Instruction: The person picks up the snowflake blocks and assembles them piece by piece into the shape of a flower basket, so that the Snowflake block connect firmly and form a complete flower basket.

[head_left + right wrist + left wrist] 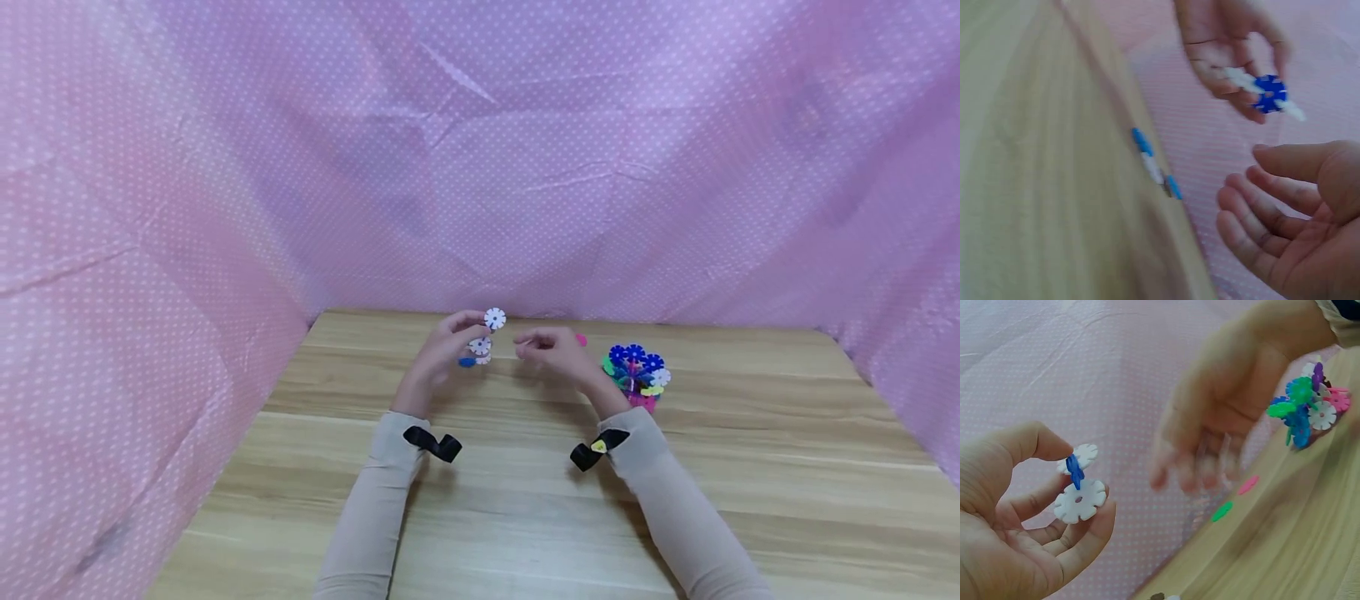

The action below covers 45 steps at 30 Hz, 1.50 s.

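Note:
My left hand [438, 358] pinches a small joined piece of notched plastic snowflake discs. In the left wrist view a blue disc [1074, 472] sits between thumb and forefinger, with a white disc [1082, 503] slotted on at one side and another white disc [1087, 453] at the other. Facing it, a short gap away, is my right hand [558, 354], its fingers loosely bent. Nothing shows between those fingers in the right wrist view, where the palm [1310, 250] is turned toward the piece.
A many-coloured cluster of joined discs [634, 379] stands on the wooden table [510, 517], right of the right hand. Loose pink [1249, 485] and green discs [1222, 511] lie near the far edge, as do blue [1142, 142] and white ones [1152, 167]. Pink dotted cloth [525, 167] hangs behind.

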Tool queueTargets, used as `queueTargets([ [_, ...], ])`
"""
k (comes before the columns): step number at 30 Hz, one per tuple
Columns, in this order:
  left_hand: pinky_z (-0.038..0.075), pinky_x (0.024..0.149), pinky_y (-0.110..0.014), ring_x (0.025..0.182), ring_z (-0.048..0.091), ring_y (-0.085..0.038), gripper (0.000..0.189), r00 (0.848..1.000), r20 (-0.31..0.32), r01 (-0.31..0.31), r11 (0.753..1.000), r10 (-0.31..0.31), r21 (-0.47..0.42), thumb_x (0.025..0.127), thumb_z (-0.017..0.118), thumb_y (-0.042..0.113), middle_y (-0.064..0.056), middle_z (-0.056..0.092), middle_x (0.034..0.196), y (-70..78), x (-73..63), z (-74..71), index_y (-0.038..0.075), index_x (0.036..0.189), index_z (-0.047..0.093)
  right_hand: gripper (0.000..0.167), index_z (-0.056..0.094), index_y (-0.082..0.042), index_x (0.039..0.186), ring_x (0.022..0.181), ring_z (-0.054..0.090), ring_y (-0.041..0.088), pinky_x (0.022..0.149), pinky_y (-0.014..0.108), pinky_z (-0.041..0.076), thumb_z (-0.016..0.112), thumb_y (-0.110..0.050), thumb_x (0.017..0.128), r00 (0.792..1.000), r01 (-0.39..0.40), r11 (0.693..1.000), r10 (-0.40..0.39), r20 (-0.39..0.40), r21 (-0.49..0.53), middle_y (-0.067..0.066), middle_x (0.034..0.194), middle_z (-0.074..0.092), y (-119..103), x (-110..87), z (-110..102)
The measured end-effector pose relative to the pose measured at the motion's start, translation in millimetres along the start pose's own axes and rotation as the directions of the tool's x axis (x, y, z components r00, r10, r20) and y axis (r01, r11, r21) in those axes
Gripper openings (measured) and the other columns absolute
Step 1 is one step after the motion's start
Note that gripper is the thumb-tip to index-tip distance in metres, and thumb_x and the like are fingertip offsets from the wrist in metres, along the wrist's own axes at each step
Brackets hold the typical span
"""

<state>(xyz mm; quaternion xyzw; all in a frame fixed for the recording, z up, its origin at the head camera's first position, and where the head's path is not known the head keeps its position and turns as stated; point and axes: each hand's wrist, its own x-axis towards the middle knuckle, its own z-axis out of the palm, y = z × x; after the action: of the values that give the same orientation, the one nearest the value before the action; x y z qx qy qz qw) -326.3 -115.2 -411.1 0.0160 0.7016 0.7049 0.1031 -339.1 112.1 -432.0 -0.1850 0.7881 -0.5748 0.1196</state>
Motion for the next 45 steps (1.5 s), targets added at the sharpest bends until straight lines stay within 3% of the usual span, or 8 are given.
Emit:
queueTargets([
  [4,0.057,0.079,-0.027,0.092,0.062,-0.012,0.027,1.000,-0.024,0.015,1.000,-0.015,0.010,0.099,0.062,0.013,-0.004,0.063,0.112,3.2,-0.4,-3.5,0.003,0.124,0.059,0.033,0.065,0.008,0.124,0.086,0.070,0.034,0.072,0.034,0.060,0.068,-0.008,0.096,0.993,0.002,0.992,0.013,0.114,-0.127,0.027,0.102,0.073,8,9.1,13],
  [12,0.056,0.085,-0.029,0.099,0.063,-0.015,0.039,0.999,-0.048,0.025,1.000,-0.024,0.012,0.098,0.061,0.015,-0.010,0.061,0.125,3.2,-2.3,-6.8,0.006,0.135,0.055,0.039,0.063,0.002,0.132,0.073,0.056,0.012,0.065,0.021,0.045,0.070,-0.007,0.094,0.968,0.105,0.930,-0.015,0.249,-0.353,0.014,0.087,0.069,8,36.3,30],
  [17,0.055,0.087,-0.030,0.099,0.062,-0.016,0.042,0.999,-0.038,0.008,1.000,-0.009,-0.013,0.099,0.060,0.014,-0.010,0.062,0.122,0.5,-0.7,-6.3,0.007,0.140,0.054,0.049,0.057,0.000,0.141,0.066,0.048,0.010,0.062,0.021,0.041,0.070,-0.010,0.095,0.947,0.120,0.897,0.024,0.319,-0.424,0.006,0.076,0.062,7,49.6,34],
  [25,0.056,0.081,-0.026,0.098,0.062,-0.018,0.040,1.000,-0.029,0.011,1.000,-0.011,-0.021,0.098,0.059,0.014,-0.010,0.064,0.119,-2.2,-1.1,-3.9,0.007,0.137,0.056,0.044,0.063,-0.004,0.137,0.061,0.040,0.008,0.057,0.019,0.034,0.072,-0.011,0.095,0.945,0.083,0.898,0.067,0.320,-0.432,-0.003,0.070,0.049,8,56.9,35],
  [31,0.054,0.088,-0.034,0.104,0.064,-0.026,0.038,0.999,-0.032,0.005,0.999,-0.006,-0.041,0.099,0.058,0.014,-0.012,0.063,0.120,0.0,-2.3,-4.3,0.007,0.137,0.056,0.027,0.075,-0.002,0.116,0.069,0.049,0.008,0.063,0.019,0.042,0.076,-0.005,0.089,0.948,0.159,0.882,-0.011,0.317,-0.443,0.005,0.087,0.070,8,52.6,33],
  [35,0.054,0.089,-0.036,0.105,0.065,-0.028,0.037,0.999,-0.032,0.005,0.999,-0.006,-0.033,0.100,0.058,0.016,-0.014,0.064,0.123,2.5,-3.6,-5.1,0.007,0.137,0.056,0.020,0.075,0.002,0.102,0.073,0.053,0.011,0.066,0.020,0.045,0.081,-0.002,0.083,0.945,0.170,0.881,-0.020,0.325,-0.441,0.010,0.086,0.069,4,47.5,29],
  [41,0.056,0.078,-0.024,0.099,0.067,-0.021,0.035,0.999,-0.040,0.018,1.000,-0.019,-0.022,0.101,0.058,0.016,-0.009,0.065,0.119,2.8,-4.8,-4.7,0.007,0.135,0.057,0.016,0.068,0.001,0.090,0.077,0.058,0.012,0.071,0.022,0.051,0.080,0.004,0.080,0.955,0.131,0.920,-0.018,0.295,-0.369,0.008,0.084,0.068,6,38.1,24],
  [45,0.055,0.079,-0.025,0.094,0.065,-0.016,0.038,1.000,-0.021,0.018,1.000,-0.018,-0.023,0.100,0.059,0.016,-0.009,0.065,0.121,2.8,-5.0,-1.0,0.006,0.136,0.057,0.011,0.070,0.002,0.092,0.075,0.062,0.013,0.067,0.023,0.055,0.077,0.004,0.084,0.987,0.095,0.965,-0.060,0.148,-0.243,0.014,0.087,0.071,12,27.3,18],
])
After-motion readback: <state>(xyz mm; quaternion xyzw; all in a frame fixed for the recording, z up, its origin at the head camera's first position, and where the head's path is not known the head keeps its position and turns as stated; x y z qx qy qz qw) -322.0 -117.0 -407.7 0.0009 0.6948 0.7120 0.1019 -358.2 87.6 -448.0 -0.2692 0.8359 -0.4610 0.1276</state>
